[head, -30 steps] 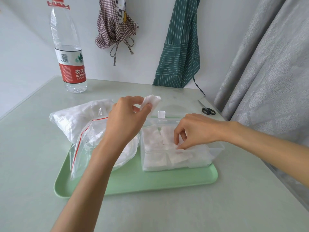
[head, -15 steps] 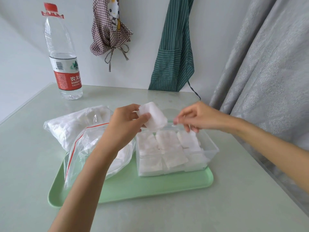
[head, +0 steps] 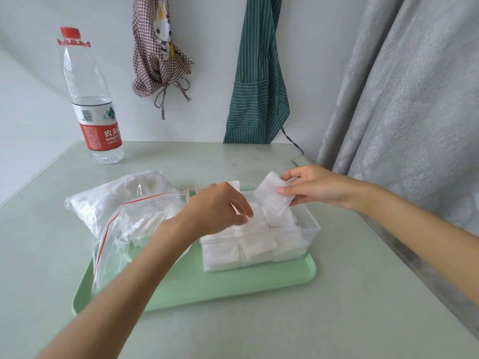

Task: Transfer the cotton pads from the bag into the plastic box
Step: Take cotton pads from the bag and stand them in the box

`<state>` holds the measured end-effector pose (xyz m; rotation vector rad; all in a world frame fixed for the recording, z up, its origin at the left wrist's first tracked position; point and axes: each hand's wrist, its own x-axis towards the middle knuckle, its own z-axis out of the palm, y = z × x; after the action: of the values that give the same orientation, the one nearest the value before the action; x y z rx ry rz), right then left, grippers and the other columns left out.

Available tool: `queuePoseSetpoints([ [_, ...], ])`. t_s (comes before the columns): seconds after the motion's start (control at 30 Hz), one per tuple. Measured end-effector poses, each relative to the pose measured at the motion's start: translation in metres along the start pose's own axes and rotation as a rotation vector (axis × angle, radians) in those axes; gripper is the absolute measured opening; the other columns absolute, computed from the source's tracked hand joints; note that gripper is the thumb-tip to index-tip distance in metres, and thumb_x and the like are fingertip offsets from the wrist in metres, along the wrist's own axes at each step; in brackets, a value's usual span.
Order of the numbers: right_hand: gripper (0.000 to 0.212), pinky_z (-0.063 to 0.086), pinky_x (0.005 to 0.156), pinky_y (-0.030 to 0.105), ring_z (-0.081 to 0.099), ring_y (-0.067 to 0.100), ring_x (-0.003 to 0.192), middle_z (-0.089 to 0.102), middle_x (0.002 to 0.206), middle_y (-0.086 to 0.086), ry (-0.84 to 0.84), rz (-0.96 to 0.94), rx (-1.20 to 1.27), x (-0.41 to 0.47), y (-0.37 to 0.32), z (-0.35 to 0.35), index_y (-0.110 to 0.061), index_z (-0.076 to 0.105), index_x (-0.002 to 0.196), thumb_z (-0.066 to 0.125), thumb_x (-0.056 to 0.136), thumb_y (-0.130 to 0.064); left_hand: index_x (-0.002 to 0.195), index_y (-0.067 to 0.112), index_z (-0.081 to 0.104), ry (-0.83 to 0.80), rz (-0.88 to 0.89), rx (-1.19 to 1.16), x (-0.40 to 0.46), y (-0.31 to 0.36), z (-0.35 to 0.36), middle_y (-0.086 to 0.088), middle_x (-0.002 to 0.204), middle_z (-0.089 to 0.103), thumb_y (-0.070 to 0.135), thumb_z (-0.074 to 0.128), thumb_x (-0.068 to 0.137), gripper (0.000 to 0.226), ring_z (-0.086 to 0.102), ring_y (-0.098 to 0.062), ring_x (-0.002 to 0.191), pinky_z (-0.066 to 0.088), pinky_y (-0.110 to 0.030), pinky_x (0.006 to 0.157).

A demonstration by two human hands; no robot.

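A clear plastic box (head: 312,226) stands on the right half of a green tray (head: 233,288), packed with several white cotton pads (head: 254,244). A clear zip bag (head: 134,224) with a red seal line lies on the tray's left half, holding more pads. My right hand (head: 318,186) pinches one white cotton pad (head: 272,196) above the box's far right corner. My left hand (head: 220,208) hovers over the box's left side, fingers curled downward with nothing seen in them.
A second white packet (head: 108,195) lies behind the zip bag. A water bottle (head: 93,104) stands at the back left of the table. Two aprons hang on the wall. A grey curtain (head: 414,99) runs along the right table edge.
The pad passed from my left hand to my right hand. My left hand dropped toward the box's left side; my right hand now holds the pad over the box.
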<state>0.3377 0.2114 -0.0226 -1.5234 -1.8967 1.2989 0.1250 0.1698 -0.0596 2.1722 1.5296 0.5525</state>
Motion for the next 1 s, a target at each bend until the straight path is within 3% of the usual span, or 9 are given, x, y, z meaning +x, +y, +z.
queuePoseSetpoints([
  [0.13, 0.028, 0.055, 0.083, 0.022, 0.068, 0.012, 0.087, 0.070, 0.101, 0.003, -0.085, 0.027, -0.193, -0.003, 0.004, -0.007, -0.012, 0.055, 0.117, 0.061, 0.091, -0.008, 0.099, 0.037, 0.070, -0.207, 0.173, 0.429, 0.015, 0.017, 0.009, 0.018, 0.088, 0.065, 0.030, 0.062, 0.085, 0.017, 0.060, -0.007, 0.091, 0.038, -0.023, 0.068],
  [0.23, 0.023, 0.054, 0.074, 0.014, 0.065, 0.006, 0.081, 0.069, 0.093, -0.002, -0.104, 0.006, -0.224, -0.002, 0.001, -0.008, -0.020, 0.052, 0.110, 0.058, 0.092, -0.006, 0.099, 0.036, 0.068, -0.205, 0.274, 0.557, 0.025, 0.020, 0.013, 0.017, 0.084, 0.053, 0.043, 0.066, 0.082, 0.019, 0.054, -0.010, 0.095, 0.032, -0.024, 0.066],
  [0.37, 0.028, 0.053, 0.072, 0.014, 0.065, 0.007, 0.081, 0.069, 0.094, 0.000, -0.088, -0.007, -0.270, 0.003, 0.006, -0.012, -0.009, 0.055, 0.119, 0.057, 0.092, -0.005, 0.098, 0.034, 0.063, -0.244, 0.298, 0.635, 0.032, 0.017, 0.019, 0.016, 0.087, 0.047, 0.062, 0.071, 0.067, 0.042, 0.047, -0.011, 0.099, 0.028, -0.025, 0.067],
  [0.53, 0.028, 0.054, 0.076, 0.018, 0.067, 0.012, 0.085, 0.071, 0.100, 0.005, -0.096, -0.001, -0.251, 0.007, 0.014, -0.021, -0.004, 0.059, 0.120, 0.058, 0.091, -0.005, 0.099, 0.033, 0.058, -0.339, 0.291, 0.603, 0.038, 0.007, 0.019, 0.015, 0.092, 0.051, 0.063, 0.074, 0.062, 0.051, 0.045, -0.011, 0.095, 0.033, -0.025, 0.070],
  [0.63, 0.024, 0.054, 0.080, 0.018, 0.066, 0.009, 0.088, 0.071, 0.105, 0.004, -0.152, -0.007, -0.205, 0.005, 0.010, -0.025, -0.007, 0.063, 0.115, 0.058, 0.092, -0.006, 0.103, 0.033, 0.060, -0.354, 0.256, 0.550, 0.037, 0.009, 0.008, 0.017, 0.097, 0.056, 0.052, 0.078, 0.066, 0.046, 0.042, -0.006, 0.090, 0.037, -0.025, 0.072],
  [0.77, 0.022, 0.052, 0.074, 0.013, 0.063, 0.002, 0.086, 0.069, 0.101, -0.005, -0.228, -0.017, -0.220, 0.008, -0.001, -0.011, -0.012, 0.065, 0.112, 0.061, 0.091, -0.010, 0.093, 0.035, 0.066, -0.229, 0.076, 0.307, 0.031, 0.008, -0.027, 0.021, 0.090, 0.064, 0.029, 0.078, 0.074, 0.024, 0.059, -0.005, 0.085, 0.046, -0.026, 0.076],
  [0.87, 0.032, 0.051, 0.070, 0.013, 0.059, 0.003, 0.081, 0.064, 0.104, -0.002, -0.264, -0.034, -0.368, 0.019, -0.004, 0.016, -0.010, 0.061, 0.121, 0.064, 0.089, -0.011, 0.082, 0.038, 0.067, -0.144, 0.017, 0.244, 0.023, 0.012, -0.040, 0.019, 0.086, 0.067, 0.028, 0.067, 0.082, 0.010, 0.063, -0.008, 0.089, 0.049, -0.030, 0.087],
  [1.0, 0.018, 0.046, 0.060, 0.013, 0.055, 0.001, 0.061, 0.061, 0.077, -0.006, -0.318, -0.065, -0.422, 0.024, -0.003, 0.037, -0.017, 0.062, 0.101, 0.067, 0.085, -0.009, 0.090, 0.037, 0.070, -0.218, -0.038, 0.290, 0.015, 0.015, -0.034, 0.019, 0.092, 0.068, 0.043, 0.063, 0.084, 0.011, 0.063, -0.008, 0.094, 0.048, -0.032, 0.089],
])
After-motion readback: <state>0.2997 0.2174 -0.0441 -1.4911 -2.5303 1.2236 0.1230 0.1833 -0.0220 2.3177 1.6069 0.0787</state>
